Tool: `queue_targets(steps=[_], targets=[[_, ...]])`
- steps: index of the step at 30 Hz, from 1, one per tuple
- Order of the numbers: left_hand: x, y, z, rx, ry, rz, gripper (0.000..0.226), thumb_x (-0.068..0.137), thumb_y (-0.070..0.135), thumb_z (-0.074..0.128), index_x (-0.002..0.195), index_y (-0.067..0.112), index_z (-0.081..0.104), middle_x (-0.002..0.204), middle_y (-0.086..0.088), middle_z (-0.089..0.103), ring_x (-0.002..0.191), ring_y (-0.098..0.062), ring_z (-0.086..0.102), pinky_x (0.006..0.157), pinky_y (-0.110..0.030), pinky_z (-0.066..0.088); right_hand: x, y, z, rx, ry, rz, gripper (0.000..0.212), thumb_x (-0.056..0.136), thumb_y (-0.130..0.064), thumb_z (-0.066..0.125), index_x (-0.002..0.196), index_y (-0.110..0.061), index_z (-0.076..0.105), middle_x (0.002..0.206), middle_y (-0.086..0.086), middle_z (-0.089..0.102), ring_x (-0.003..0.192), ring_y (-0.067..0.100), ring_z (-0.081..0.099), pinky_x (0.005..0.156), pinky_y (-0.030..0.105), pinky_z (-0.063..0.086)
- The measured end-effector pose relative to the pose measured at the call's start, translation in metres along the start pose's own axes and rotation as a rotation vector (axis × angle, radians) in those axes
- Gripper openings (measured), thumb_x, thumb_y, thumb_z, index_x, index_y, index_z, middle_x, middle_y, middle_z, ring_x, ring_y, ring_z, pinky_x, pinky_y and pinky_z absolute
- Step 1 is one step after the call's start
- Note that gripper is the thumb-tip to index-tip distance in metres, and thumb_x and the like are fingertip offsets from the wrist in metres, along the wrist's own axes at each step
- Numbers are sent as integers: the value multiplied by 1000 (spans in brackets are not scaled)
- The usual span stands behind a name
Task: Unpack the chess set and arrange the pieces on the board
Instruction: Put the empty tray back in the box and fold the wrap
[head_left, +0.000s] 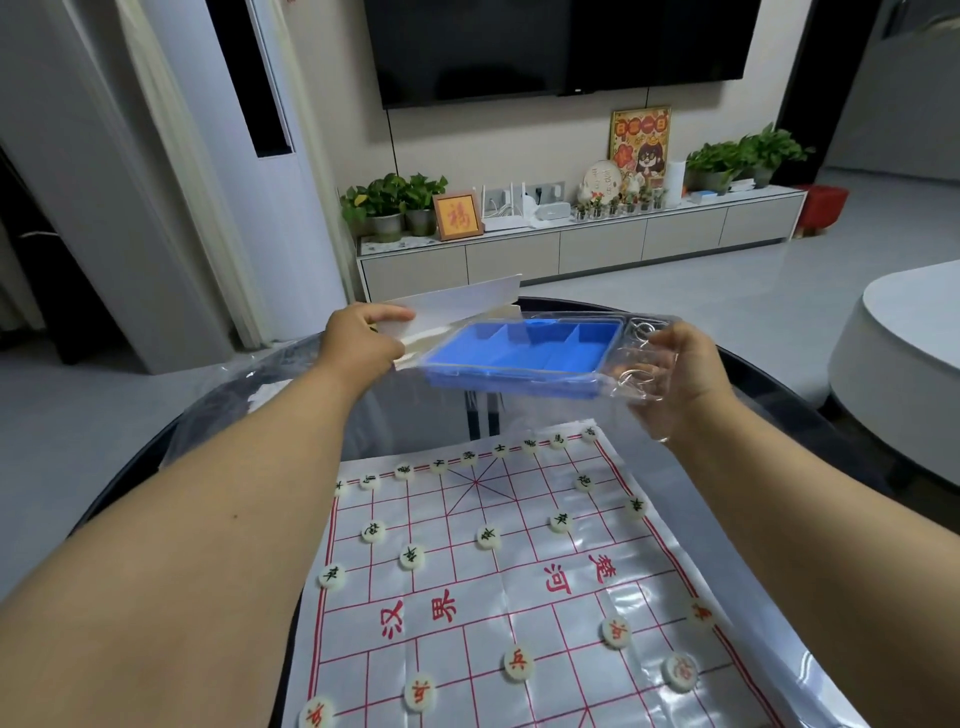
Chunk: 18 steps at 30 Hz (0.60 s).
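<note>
the pieces sit on the board on the counter. my left hand pinches the white box; my right hand holds the clear cover round the empty blue tray. i think packing is all that's left, so next i set it aside

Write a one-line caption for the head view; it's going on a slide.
Left hand grips the white box, right hand the blue tray, above the set board.
</note>
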<state>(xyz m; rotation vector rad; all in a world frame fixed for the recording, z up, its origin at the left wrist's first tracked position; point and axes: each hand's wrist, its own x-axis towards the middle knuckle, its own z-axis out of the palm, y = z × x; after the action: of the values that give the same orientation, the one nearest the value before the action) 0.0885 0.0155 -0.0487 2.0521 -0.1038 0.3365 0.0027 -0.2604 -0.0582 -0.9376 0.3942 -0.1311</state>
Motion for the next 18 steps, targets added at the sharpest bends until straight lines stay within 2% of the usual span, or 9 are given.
queue_targets(steps=[2, 5, 7, 9, 12, 16, 18], targets=[[-2, 1, -2, 10, -23, -44, 54, 75, -16, 53, 107, 23, 70, 69, -1, 43, 48, -10, 40, 42, -12, 35, 1, 0, 2, 13, 43, -18, 15, 79, -20, 44, 85, -7, 50, 75, 11, 55, 37, 15, 47, 41, 16, 36], [-3, -3, -5, 9, -72, -70, 65, 72, -21, 45, 106, 28, 70, 89, -7, 55, 72, -20, 48, 58, -24, 42, 1, 3, 5, 12, 100, -52, 25, 68, -22, 50, 88, -8, 51, 89, 15, 52, 47, 18, 43, 48, 23, 35], [-4, -4, -4, -5, -94, -82, 67, 72, -23, 42, 106, 28, 71, 95, -7, 55, 77, -19, 48, 66, -30, 43, -3, 4, 11, 12, 120, -76, 12, 74, -20, 50, 81, -10, 50, 88, 14, 50, 39, 14, 41, 40, 17, 36], [-7, -3, -4, -6, -119, -74, 66, 75, -24, 42, 107, 27, 69, 97, -5, 54, 76, -15, 46, 69, -30, 44, -5, 5, 16, 28, 131, -89, 8, 81, -17, 47, 75, -12, 47, 79, 12, 45, 28, 9, 30, 32, 12, 28], [-11, -1, -5, -6, -139, -58, 68, 75, -25, 41, 110, 26, 69, 114, -8, 58, 84, -14, 49, 71, -28, 46, -7, 7, 22, 42, 151, -112, 15, 84, -14, 47, 70, -12, 45, 60, 4, 38, 23, 7, 28, 30, 11, 26], [-18, 2, -10, -3, -127, -36, 65, 76, -28, 41, 116, 16, 67, 120, -2, 55, 80, -3, 48, 63, -11, 45, -14, 7, 27, 29, 238, -118, 15, 84, -13, 48, 69, -12, 45, 38, -2, 37, 22, 6, 29, 31, 10, 26], [-19, 2, -11, 15, -120, -18, 64, 76, -28, 44, 117, 16, 66, 119, -1, 55, 80, -2, 48, 61, -8, 45, -17, 6, 29, 24, 310, -121, 15, 82, -14, 51, 68, -11, 46, 37, -2, 37, 22, 7, 30, 32, 10, 26]])
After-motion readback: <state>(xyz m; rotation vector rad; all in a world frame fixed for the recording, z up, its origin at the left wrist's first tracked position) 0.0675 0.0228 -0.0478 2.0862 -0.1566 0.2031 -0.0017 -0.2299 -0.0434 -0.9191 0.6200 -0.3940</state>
